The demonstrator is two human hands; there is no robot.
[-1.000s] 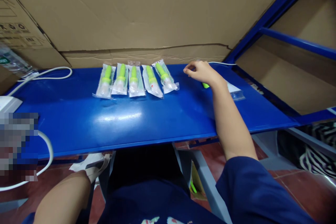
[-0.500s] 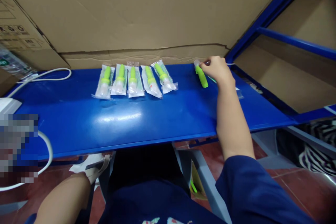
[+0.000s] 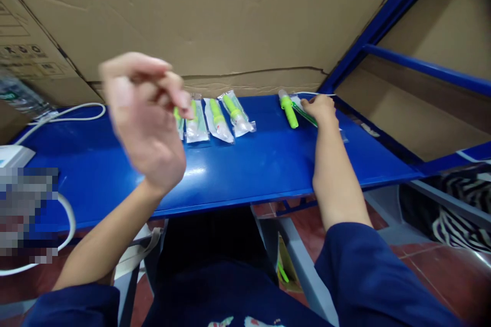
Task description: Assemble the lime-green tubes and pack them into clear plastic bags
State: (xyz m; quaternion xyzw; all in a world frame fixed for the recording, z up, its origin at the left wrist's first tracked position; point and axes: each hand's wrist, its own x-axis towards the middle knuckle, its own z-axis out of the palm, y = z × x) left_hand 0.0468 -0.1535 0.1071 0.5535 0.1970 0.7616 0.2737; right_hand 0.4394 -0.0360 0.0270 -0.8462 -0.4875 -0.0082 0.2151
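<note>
My right hand point(image 3: 320, 108) is at the right of the blue table, its fingers closed on the edge of a flat white-and-green plastic wrapper point(image 3: 307, 115). Just left of it lies an unwrapped lime-green tube-shaped item point(image 3: 289, 111) with a clear cap on its far end. My left hand point(image 3: 148, 117) is raised over the table's left half, blurred, with its fingers loosely curled and nothing visible in them. Behind it, a row of similar lime-green items in clear packets point(image 3: 219, 120) lies on the table, the leftmost hidden by the hand.
The blue table point(image 3: 230, 173) backs onto a cardboard wall point(image 3: 245, 20). A blue metal frame point(image 3: 425, 69) rises on the right. At the left are a white cable point(image 3: 82, 106), a white box-like device point(image 3: 15, 156) and a clear plastic bottle point(image 3: 23, 94).
My left hand has risen from below the table edge to over the packets. My right hand has left the lime-green item, which now lies uncovered, and sits on the wrapper.
</note>
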